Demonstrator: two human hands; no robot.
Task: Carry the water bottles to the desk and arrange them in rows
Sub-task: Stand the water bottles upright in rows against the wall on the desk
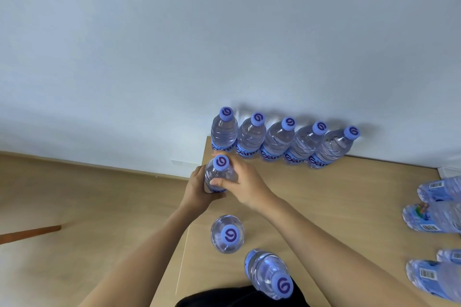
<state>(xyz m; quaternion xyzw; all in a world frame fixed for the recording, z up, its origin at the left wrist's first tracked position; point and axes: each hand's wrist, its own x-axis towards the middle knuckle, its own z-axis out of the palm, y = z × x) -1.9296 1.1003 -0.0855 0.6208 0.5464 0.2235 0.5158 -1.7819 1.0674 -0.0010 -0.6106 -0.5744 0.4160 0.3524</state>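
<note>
Now gripped upright by left hand and right hand: water bottle, over desk corner, six o'clock of back row. Could topple off that near edge.

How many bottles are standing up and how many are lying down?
Standing in the back row by the wall: 5
Standing, held by both hands, left hand and right hand: 1
Standing alone, nearer: 2
Lying at the right edge: at least 4, partly cut off
Total: at least 12
</note>
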